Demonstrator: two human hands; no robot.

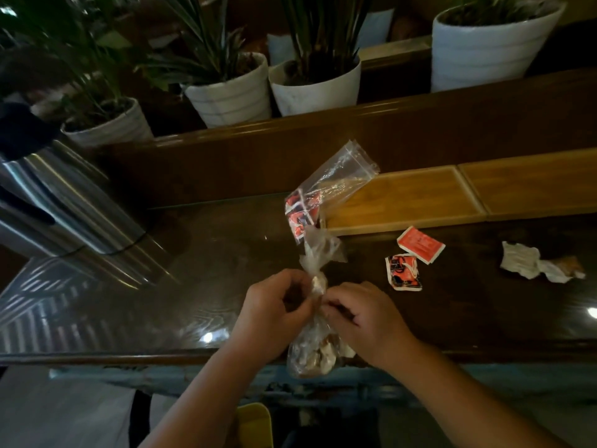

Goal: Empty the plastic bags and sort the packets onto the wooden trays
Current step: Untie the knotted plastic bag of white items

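Observation:
Both hands pinch the knotted neck of a clear plastic bag (311, 349) full of brown and white packets, held at the table's front edge. My left hand (274, 313) grips the knot from the left, and my right hand (361, 318) from the right. Behind it lies a clear zip bag (336, 179) with red-and-black packets (302, 211) inside, its open end resting on the left wooden tray (403, 202). A second wooden tray (529, 185) sits to the right. Loose on the table are a red packet (420, 244) and a red-and-black packet (403, 273).
A crumpled white wrapper (529, 261) with a brown packet lies at the right. A shiny metal appliance (61, 205) with a cable stands at the left. White plant pots (316, 88) line the ledge behind the dark glass-topped table (193, 286).

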